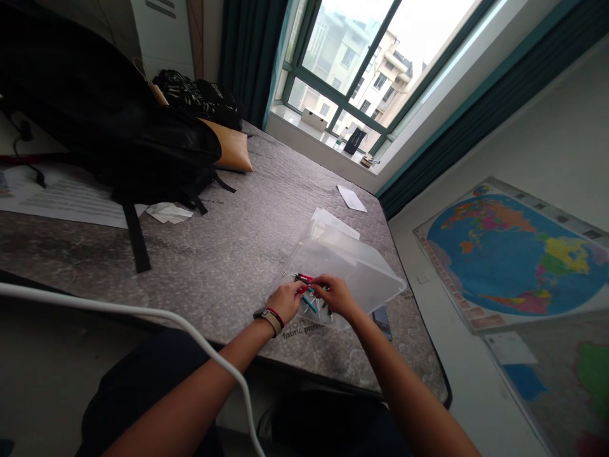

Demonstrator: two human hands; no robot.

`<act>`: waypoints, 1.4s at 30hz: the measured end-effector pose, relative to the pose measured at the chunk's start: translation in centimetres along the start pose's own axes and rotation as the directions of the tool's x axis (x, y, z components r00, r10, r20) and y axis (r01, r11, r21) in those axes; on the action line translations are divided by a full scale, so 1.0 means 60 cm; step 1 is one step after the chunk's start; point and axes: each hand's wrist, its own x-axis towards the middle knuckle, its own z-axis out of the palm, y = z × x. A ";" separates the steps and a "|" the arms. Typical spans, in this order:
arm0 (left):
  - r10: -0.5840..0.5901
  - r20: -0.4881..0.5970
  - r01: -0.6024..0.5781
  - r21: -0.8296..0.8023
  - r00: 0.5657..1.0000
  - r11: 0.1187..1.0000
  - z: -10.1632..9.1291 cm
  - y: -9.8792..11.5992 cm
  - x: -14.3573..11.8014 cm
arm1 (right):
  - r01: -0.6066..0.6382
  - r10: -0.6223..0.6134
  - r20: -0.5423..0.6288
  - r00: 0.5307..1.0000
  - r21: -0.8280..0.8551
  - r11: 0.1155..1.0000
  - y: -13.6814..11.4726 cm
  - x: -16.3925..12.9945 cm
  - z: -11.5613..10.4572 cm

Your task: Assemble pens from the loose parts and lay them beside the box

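Head view. Both hands meet over a small cluster of pens [308,293] lying on a clear plastic sleeve [347,270] near the right-hand edge of the mattress [214,254], toward its near corner. The left hand [285,299], with a watch and a red band at the wrist, has its fingertips pressed together on the red end of one pen; the right hand [337,295] is curled over the other end of the cluster, its grip closed on the pens, though which ones cannot be told. The pens lie between the two hands, their long axes running roughly from the left hand toward the right and slightly toward the near edge; a teal pen [309,303] slants down just below the fingers. Both hands touch the cluster, so neither is nearer.

Elsewhere: a black backpack [109,127] at the far left corner, a crumpled paper [169,212] beside its strap, a slip of paper [351,198] near the far right edge, and world maps [514,254] on the floor to the right.
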 end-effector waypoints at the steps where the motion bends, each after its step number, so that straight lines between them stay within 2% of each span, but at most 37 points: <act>1: -0.003 0.003 0.003 -0.007 1.000 1.000 0.000 0.001 -0.001 | 0.044 -0.044 -0.001 0.999 -0.018 0.999 -0.007 -0.003 -0.005; 4: -0.013 0.001 0.013 -0.027 1.000 1.000 0.002 0.003 -0.004 | 0.140 -0.139 0.030 0.990 -0.072 0.987 -0.021 -0.005 -0.011; 8: 0.000 -0.002 0.000 -0.007 1.000 1.000 0.003 0.000 -0.004 | 0.178 -0.174 0.058 0.983 -0.058 0.982 -0.022 -0.001 -0.015; 11: 0.023 -0.005 -0.023 -0.003 1.000 1.000 0.002 -0.004 -0.001 | 0.087 -0.092 -0.066 0.994 -0.075 0.993 -0.004 0.002 -0.023; 13: 0.026 -0.011 -0.026 -0.005 1.000 1.000 0.002 -0.008 0.001 | -0.026 0.013 -0.087 0.996 -0.161 0.987 0.015 0.003 -0.023; 15: 0.021 -0.015 -0.021 -0.007 1.000 1.000 0.002 -0.010 0.004 | -0.104 0.112 0.013 0.994 -0.279 0.955 0.034 0.005 -0.011; 18: 0.008 -0.010 -0.008 -0.006 1.000 1.000 0.003 -0.011 0.005 | -0.125 0.171 0.105 0.980 -0.349 0.929 0.057 0.008 0.024; 22: -0.007 0.005 0.007 0.002 1.000 1.000 0.002 -0.009 0.005 | -0.154 0.220 0.119 0.968 -0.410 0.899 0.071 0.020 0.068; 27: -0.022 0.015 0.021 0.022 1.000 1.000 -0.001 -0.006 0.003 | -0.167 0.261 0.140 0.955 -0.471 0.866 0.083 0.043 0.082; 32: -0.027 0.022 0.026 0.030 0.999 0.999 -0.003 -0.005 0.004 | -0.131 0.238 0.171 0.956 -0.477 0.869 0.085 0.051 0.080; 38: -0.048 0.030 0.047 0.053 0.998 0.997 -0.009 0.001 0.002 | -0.128 0.176 0.078 0.981 -0.417 0.900 0.065 0.030 0.049; 40: -0.055 0.039 0.053 0.058 0.998 0.997 -0.009 0.003 0.001 | -0.103 0.126 0.038 0.991 -0.362 0.926 0.051 0.017 0.031; 42: -0.065 0.052 0.062 0.063 0.997 0.996 -0.008 0.005 0.001 | -0.014 0.010 -0.019 1.000 -0.236 0.972 0.032 0.004 0.013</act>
